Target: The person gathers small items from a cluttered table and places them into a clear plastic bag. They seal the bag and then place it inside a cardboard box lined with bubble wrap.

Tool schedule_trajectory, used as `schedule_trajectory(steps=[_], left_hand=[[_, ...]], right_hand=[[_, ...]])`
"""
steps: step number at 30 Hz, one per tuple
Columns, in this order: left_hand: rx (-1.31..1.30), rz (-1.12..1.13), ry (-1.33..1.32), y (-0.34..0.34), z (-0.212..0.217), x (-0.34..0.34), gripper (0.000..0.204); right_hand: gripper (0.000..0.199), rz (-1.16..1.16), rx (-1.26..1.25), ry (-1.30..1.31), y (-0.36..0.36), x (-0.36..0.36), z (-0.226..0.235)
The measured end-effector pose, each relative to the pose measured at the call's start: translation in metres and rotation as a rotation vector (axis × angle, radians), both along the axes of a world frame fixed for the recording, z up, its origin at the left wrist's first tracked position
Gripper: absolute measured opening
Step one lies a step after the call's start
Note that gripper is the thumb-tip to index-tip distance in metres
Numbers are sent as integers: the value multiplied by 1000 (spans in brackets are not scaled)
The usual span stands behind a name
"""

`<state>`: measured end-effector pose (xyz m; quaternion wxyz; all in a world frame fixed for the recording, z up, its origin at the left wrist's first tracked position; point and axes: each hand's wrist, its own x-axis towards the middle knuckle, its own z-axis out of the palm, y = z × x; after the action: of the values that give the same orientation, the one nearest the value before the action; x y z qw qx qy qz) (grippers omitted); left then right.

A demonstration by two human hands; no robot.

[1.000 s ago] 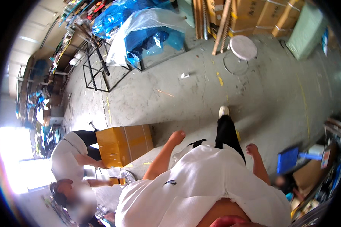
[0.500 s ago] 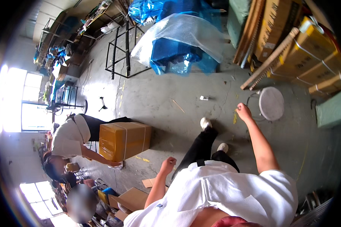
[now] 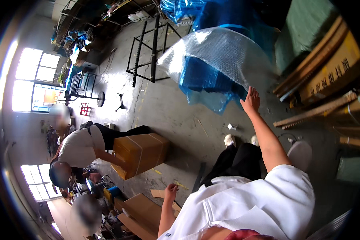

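My right hand [image 3: 251,100] reaches forward with its fingers spread and nothing visible in them. Its fingertips are at the lower right edge of a clear bubble-wrap sheet [image 3: 218,46]; whether they touch it I cannot tell. That sheet drapes over a bulky load covered in blue plastic film [image 3: 202,76]. My left hand [image 3: 171,193] hangs low by my left side, empty, its fingers loosely bent and a little apart. Nearest to it are flat cardboard pieces [image 3: 157,193] and an open carton [image 3: 144,210].
On the left a co-worker [image 3: 78,146] bends over a strapped brown carton [image 3: 142,154]. A black metal frame [image 3: 153,56] stands left of the wrapped load. Wooden boards [image 3: 316,110] and large cartons [image 3: 328,78] line the right side. A round stool [image 3: 300,154] is beside my right arm.
I have stepped forward, so the wrapped load is closer and the stool is now beside me. My right hand has reached out and its fingers have opened. A further person shows behind the co-worker.
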<state>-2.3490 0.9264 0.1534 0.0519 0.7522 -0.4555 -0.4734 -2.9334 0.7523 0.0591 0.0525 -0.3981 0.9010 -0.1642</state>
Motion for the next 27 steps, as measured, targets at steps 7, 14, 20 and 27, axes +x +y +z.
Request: schedule_trajectory(steps=[7,14,20,27], left_hand=[[-33,-153,-197,-5,44,-122,16],[-116,-450,-238,-21,71,-241,30],[-710,-425,-156,-175,130,-377,73],[-1364,-165,6,-255,261,-450,100]], right_hand=[[25,3,-16,45,-50,-64,-51],[15,521,-317,257,-76,-135,129],[3,1077,-555,780,-125,-163,378],[25,1418,-788,1191,-100,-85,584]])
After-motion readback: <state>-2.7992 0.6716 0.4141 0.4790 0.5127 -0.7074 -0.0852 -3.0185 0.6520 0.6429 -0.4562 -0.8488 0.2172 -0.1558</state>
